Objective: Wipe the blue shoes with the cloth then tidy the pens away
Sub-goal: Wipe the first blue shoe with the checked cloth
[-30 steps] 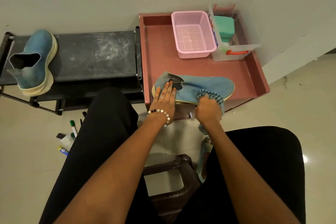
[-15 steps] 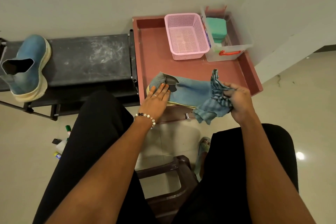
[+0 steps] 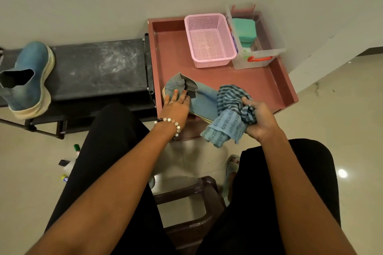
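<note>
One blue shoe lies on its side at the front of the red tray. My left hand rests flat on its heel end, fingers straight. My right hand grips a bunched blue striped cloth at the shoe's toe end, which the cloth hides. The second blue shoe stands on the black rack at the left. Several pens lie on the floor beside my left leg, partly hidden by it.
A pink basket and a clear plastic box holding a green item stand at the back of the tray. A dark brown stool is between my legs. The wall runs close behind the rack and tray.
My right hand has lifted the cloth off the shoe's side, moved it right to the toe end and bunched it. My left hand stays on the heel.
</note>
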`<state>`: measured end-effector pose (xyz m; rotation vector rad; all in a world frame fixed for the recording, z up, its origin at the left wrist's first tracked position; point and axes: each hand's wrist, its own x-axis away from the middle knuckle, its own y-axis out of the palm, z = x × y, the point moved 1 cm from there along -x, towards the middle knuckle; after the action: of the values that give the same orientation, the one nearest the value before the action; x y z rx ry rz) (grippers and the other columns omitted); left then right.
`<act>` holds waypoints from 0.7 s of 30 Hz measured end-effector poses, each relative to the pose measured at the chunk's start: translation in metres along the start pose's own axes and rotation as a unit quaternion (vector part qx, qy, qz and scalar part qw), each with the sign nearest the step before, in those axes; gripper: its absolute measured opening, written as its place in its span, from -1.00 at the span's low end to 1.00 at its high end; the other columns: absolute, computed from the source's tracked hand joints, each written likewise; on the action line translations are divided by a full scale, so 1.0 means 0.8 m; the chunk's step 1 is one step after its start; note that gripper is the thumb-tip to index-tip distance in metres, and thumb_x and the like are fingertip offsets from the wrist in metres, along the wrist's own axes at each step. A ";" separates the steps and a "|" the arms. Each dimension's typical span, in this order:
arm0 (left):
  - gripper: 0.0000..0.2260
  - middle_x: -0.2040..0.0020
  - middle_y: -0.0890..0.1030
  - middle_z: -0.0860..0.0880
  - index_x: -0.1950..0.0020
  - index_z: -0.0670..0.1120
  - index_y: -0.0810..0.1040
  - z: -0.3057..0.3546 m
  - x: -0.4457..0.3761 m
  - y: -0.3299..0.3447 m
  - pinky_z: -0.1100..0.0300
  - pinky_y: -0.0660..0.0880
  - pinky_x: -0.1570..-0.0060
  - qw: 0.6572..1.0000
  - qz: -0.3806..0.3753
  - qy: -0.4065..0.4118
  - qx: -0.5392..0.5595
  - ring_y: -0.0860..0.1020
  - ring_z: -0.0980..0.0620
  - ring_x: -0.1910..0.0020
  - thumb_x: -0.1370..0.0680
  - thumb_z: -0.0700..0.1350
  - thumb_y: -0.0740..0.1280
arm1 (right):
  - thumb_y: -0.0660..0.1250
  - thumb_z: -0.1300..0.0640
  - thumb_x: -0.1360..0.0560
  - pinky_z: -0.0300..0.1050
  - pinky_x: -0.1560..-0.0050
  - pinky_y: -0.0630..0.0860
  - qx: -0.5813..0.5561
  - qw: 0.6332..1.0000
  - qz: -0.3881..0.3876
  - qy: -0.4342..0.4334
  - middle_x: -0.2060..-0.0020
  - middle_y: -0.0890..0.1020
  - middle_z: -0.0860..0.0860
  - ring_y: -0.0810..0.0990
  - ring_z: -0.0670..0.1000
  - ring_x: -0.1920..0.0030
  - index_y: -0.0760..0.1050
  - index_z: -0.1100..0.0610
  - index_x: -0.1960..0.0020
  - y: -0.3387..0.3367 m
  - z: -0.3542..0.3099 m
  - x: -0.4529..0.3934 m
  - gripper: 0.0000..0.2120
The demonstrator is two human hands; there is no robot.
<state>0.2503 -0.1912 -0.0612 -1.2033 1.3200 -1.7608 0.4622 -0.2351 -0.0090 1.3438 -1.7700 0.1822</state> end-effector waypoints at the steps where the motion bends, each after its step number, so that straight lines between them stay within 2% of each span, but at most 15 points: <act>1: -0.53 -0.47 0.30 -0.17 -0.48 -0.15 0.28 0.004 0.001 -0.012 -0.03 0.14 -0.42 0.998 0.009 0.005 0.057 0.23 -0.16 -0.46 -0.55 -0.30 0.18 | 0.17 0.19 -0.58 0.04 -0.04 0.56 -0.013 1.000 -0.019 0.006 0.03 0.67 0.17 0.67 0.10 0.08 0.51 0.30 -0.12 0.005 0.001 0.002 -0.76; 2: -0.60 -0.37 0.45 -0.17 -0.42 -0.14 0.38 0.009 0.002 -0.025 0.03 0.26 -0.35 0.990 0.037 -0.001 0.139 0.38 -0.16 -0.36 -0.57 -0.26 0.20 | 0.18 0.18 -0.58 0.05 -0.08 0.56 -0.025 0.999 -0.039 0.009 -0.01 0.66 0.18 0.67 0.11 0.04 0.50 0.30 -0.15 0.009 0.003 0.004 -0.74; 3: -0.68 -0.27 0.55 -0.16 -0.36 -0.15 0.46 0.013 0.004 -0.038 0.08 0.35 -0.28 0.966 0.071 -0.022 0.246 0.48 -0.13 -0.26 -0.61 -0.19 0.20 | 0.18 0.17 -0.58 0.05 -0.11 0.56 -0.032 0.998 -0.056 0.010 -0.06 0.64 0.19 0.65 0.13 -0.01 0.49 0.31 -0.18 0.014 0.006 0.006 -0.72; 4: -0.72 -0.18 0.60 -0.15 -0.29 -0.17 0.53 0.017 0.008 -0.050 0.10 0.41 -0.25 0.923 0.087 -0.055 0.372 0.54 -0.10 -0.19 -0.62 -0.13 0.21 | 0.18 0.17 -0.57 0.06 -0.13 0.56 -0.036 0.997 -0.075 0.009 -0.12 0.62 0.21 0.63 0.15 -0.06 0.48 0.31 -0.21 0.019 0.007 0.008 -0.70; 6: -0.75 -0.10 0.64 -0.13 -0.17 -0.20 0.58 0.024 0.023 -0.065 0.05 0.48 -0.22 0.782 0.042 -0.095 0.615 0.59 -0.07 -0.12 -0.62 -0.09 0.24 | 0.19 0.16 -0.56 0.10 -0.18 0.53 -0.038 0.993 -0.115 0.014 -0.20 0.56 0.24 0.56 0.19 -0.17 0.44 0.33 -0.27 0.029 0.011 0.014 -0.64; 7: -0.77 -0.10 0.64 -0.12 -0.15 -0.19 0.57 0.027 0.031 -0.068 0.07 0.50 -0.19 0.716 -0.001 -0.105 0.690 0.60 -0.05 -0.12 -0.60 -0.08 0.27 | 0.20 0.14 -0.55 0.12 -0.24 0.49 -0.030 0.991 -0.132 0.018 -0.25 0.52 0.25 0.52 0.21 -0.22 0.41 0.34 -0.31 0.035 0.013 0.017 -0.60; 8: -0.77 -0.09 0.64 -0.10 -0.16 -0.18 0.55 0.030 0.038 -0.068 0.12 0.52 -0.13 0.672 -0.040 -0.113 0.731 0.61 -0.03 -0.08 -0.58 -0.09 0.30 | 0.21 0.13 -0.53 0.14 -0.30 0.42 -0.016 0.988 -0.150 0.019 -0.28 0.48 0.27 0.49 0.22 -0.25 0.38 0.35 -0.34 0.039 0.014 0.020 -0.56; 9: -0.78 -0.04 0.65 -0.08 -0.16 -0.16 0.54 0.031 0.046 -0.067 0.18 0.54 -0.03 0.643 -0.067 -0.118 0.754 0.63 0.01 0.01 -0.56 -0.10 0.34 | 0.23 0.11 -0.52 0.15 -0.35 0.37 0.002 0.987 -0.161 0.018 -0.31 0.45 0.28 0.46 0.22 -0.26 0.36 0.35 -0.36 0.042 0.016 0.023 -0.52; 11: -0.85 0.09 0.65 -0.06 -0.07 -0.14 0.56 0.030 0.053 -0.063 0.25 0.54 0.15 0.615 -0.065 -0.124 0.776 0.62 0.08 0.18 -0.52 -0.17 0.38 | 0.26 0.10 -0.51 0.17 -0.35 0.36 0.034 0.985 -0.170 0.007 -0.31 0.44 0.30 0.46 0.24 -0.26 0.34 0.36 -0.37 0.042 0.019 0.026 -0.48; 12: -0.89 0.11 0.65 -0.06 -0.01 -0.13 0.58 0.027 0.054 -0.061 0.21 0.56 0.12 0.613 -0.048 -0.130 0.778 0.62 0.06 0.18 -0.50 -0.18 0.40 | 0.27 0.09 -0.51 0.17 -0.33 0.39 0.048 0.985 -0.165 -0.001 -0.28 0.47 0.30 0.48 0.25 -0.26 0.35 0.37 -0.36 0.041 0.019 0.028 -0.49; 15: -0.95 0.10 0.68 -0.09 0.11 -0.11 0.63 0.010 0.053 -0.055 -0.07 0.53 -0.15 0.623 0.008 -0.168 0.764 0.62 -0.06 0.03 -0.46 -0.15 0.45 | 0.27 0.09 -0.54 0.07 -0.14 0.55 0.110 0.985 -0.128 -0.041 -0.13 0.61 0.24 0.60 0.19 -0.15 0.48 0.35 -0.23 0.034 0.018 0.036 -0.62; 18: -0.92 0.14 0.66 -0.11 0.19 -0.11 0.62 0.000 0.051 -0.059 -0.14 0.51 -0.17 0.603 0.067 -0.196 0.771 0.61 -0.10 0.05 -0.51 -0.21 0.40 | 0.36 0.02 -0.46 0.00 -0.09 0.59 0.205 0.970 -0.112 -0.070 -0.03 0.66 0.21 0.64 0.16 -0.05 0.57 0.32 -0.12 0.018 0.014 0.040 -0.61; 20: -0.89 0.16 0.63 -0.11 0.20 -0.11 0.59 -0.002 0.050 -0.065 -0.12 0.54 -0.11 0.599 0.108 -0.204 0.767 0.59 -0.08 0.12 -0.52 -0.23 0.38 | 0.48 -0.05 -0.33 0.03 -0.12 0.56 0.298 0.942 -0.148 -0.046 -0.02 0.67 0.19 0.64 0.16 -0.06 0.62 0.22 -0.06 0.011 0.014 0.044 -0.57; 21: -0.88 0.19 0.62 -0.11 0.21 -0.11 0.58 -0.003 0.049 -0.067 -0.10 0.55 -0.07 0.593 0.123 -0.210 0.768 0.59 -0.06 0.16 -0.53 -0.24 0.37 | 0.54 -0.02 -0.26 0.03 -0.13 0.55 0.331 0.929 -0.164 -0.033 -0.01 0.68 0.17 0.64 0.15 -0.05 0.64 0.19 -0.02 0.009 0.014 0.045 -0.58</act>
<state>0.2347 -0.2079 0.0008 -0.2419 -0.4965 -1.4254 0.4488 -0.2641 0.0120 2.1243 -1.5593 0.5935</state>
